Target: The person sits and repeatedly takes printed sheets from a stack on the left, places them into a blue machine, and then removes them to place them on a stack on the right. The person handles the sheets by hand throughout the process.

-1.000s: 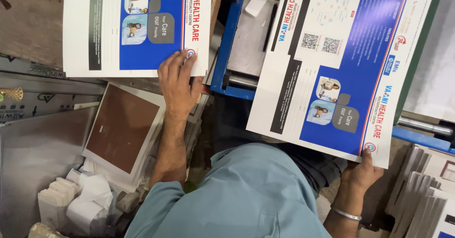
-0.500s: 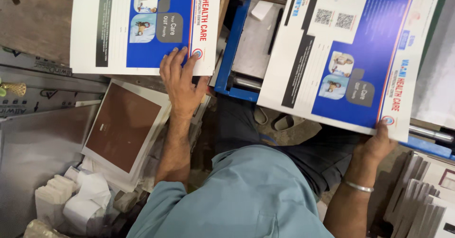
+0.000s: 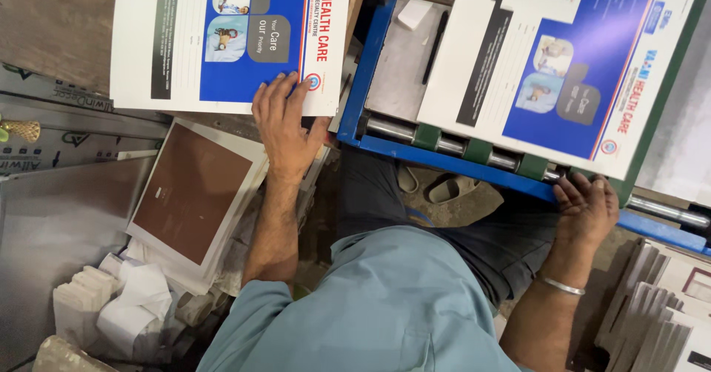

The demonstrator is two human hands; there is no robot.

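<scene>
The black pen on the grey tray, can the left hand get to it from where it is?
Probably yes: the left hand lies on a printed sheet beside the blue frame, and nothing covers the black pen.

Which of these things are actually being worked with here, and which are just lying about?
In use:
left hand pressing on left printed sheet
right hand at the edge of right printed sheet
blue roller machine

Lying about:
brown board
crumpled white paper
sandals
stacked folders
</scene>
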